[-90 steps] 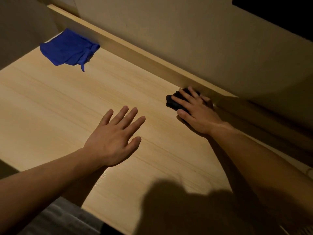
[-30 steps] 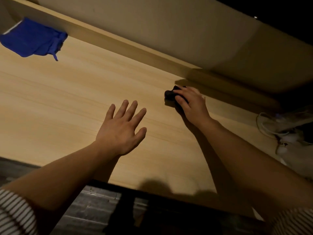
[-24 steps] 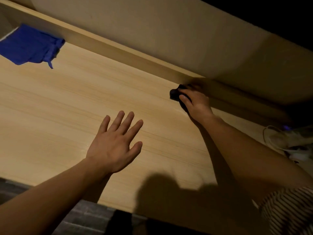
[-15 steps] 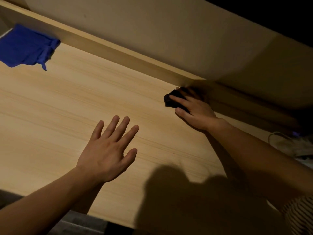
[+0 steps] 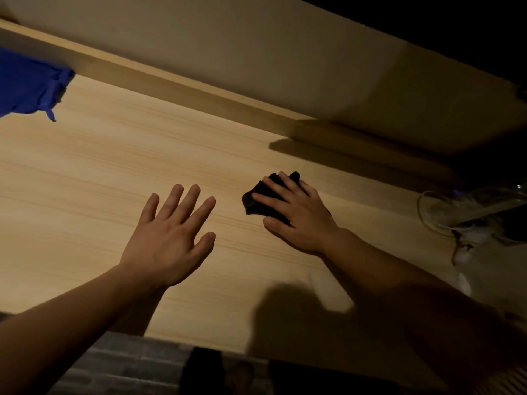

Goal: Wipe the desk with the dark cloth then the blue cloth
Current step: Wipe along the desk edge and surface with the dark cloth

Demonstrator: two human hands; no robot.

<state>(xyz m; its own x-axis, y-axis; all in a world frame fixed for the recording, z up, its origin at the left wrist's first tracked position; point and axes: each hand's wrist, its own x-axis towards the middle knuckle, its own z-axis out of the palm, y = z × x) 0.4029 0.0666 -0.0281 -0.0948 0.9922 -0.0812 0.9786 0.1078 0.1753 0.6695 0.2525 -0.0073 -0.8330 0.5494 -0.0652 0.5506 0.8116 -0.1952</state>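
**A:** ok so nearest the camera, what was there?

**B:** Grey tiled floor [image 5: 125, 363] showed below the front edge of the pale wood-grain desk [image 5: 114, 172]. A dark shadow fell across that front edge on the right.

**A:** and the hands?

**B:** The left hand [image 5: 168, 238] was spread wide, fingers fanned out, palm down over the desk and holding nothing. Couldn't tell whether it actually touched the wood. The right hand [image 5: 299, 215] was just to its right, pressed flat on the small crumpled dark cloth [image 5: 256, 198], fingers splayed over it. The cloth poked out on the left and past the fingertips.

**A:** any containers?

**B:** Not that I could make out. At the far right there was a tangle of white cables [image 5: 445, 212] and some pale stuff, too dim to identify.

**A:** blue one?

**B:** The bright blue crumpled cloth [image 5: 25, 89] sat at the far left, against the raised wooden back ledge [image 5: 176, 84], well apart from both hands. Beige wall [image 5: 228, 38] was behind that.
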